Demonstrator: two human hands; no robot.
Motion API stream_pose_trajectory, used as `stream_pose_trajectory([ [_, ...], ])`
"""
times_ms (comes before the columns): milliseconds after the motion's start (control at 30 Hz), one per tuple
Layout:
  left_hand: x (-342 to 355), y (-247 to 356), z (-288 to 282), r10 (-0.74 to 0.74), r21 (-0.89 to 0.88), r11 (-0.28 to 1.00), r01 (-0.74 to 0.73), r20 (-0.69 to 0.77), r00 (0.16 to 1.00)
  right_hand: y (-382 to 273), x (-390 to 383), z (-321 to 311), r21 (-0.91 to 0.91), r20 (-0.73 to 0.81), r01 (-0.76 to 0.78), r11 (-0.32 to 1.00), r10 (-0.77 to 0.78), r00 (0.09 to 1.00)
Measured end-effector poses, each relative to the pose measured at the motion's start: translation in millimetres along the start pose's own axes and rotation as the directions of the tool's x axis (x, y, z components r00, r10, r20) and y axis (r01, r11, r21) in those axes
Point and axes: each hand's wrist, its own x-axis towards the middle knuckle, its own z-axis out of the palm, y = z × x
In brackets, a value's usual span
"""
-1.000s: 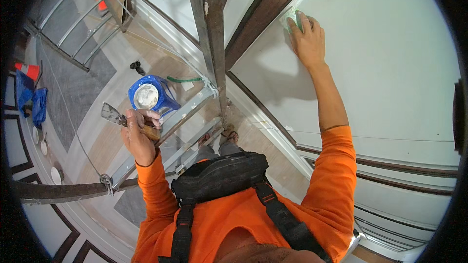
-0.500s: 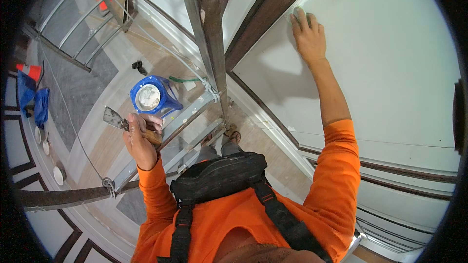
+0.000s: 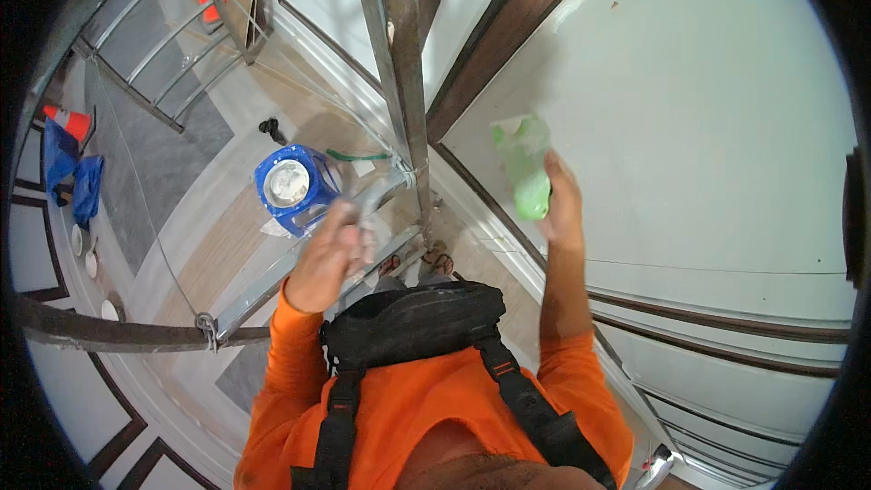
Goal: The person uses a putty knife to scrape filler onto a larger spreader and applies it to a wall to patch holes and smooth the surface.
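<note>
A light-green putty spreader (image 3: 524, 168), smeared with white, is held in my right hand (image 3: 564, 204), its fingers closed on the near edge. The spreader stands in front of the white wall panel (image 3: 708, 127), apart from its surface as far as I can tell. My left hand (image 3: 328, 259), smeared by motion, is closed around the putty knife (image 3: 372, 200), whose blade is only a grey blur above the fingers. Beyond that hand, a round tub of white paste (image 3: 287, 183) sits on a blue plastic stool (image 3: 319, 168).
A metal scaffold post (image 3: 399, 45) rises ahead of me, with a roped rail (image 3: 136, 325) on the left. Dark wood trim (image 3: 508, 41) borders the panel. Farther left are a metal ladder-like frame (image 3: 172, 45), an orange cone (image 3: 68, 121) and blue cloth (image 3: 86, 191).
My right hand has come off the panel and moved down toward me, bringing the green spreader into sight. My left hand has swung rightward with the putty knife.
</note>
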Motion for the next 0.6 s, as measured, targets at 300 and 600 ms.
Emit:
stream_pose_trajectory([
  [300, 46, 15, 59, 0.113, 0.594, 0.777, -0.210, 0.197, 0.974, 55, -63, 17, 0.360, 0.015, -0.076, 0.930, 0.076, 0.997],
  [600, 52, -2, 65, 0.227, 0.617, 0.720, -0.317, 0.222, 0.948, 60, -80, 14, 0.363, -0.074, -0.049, 0.931, 0.081, 0.994],
])
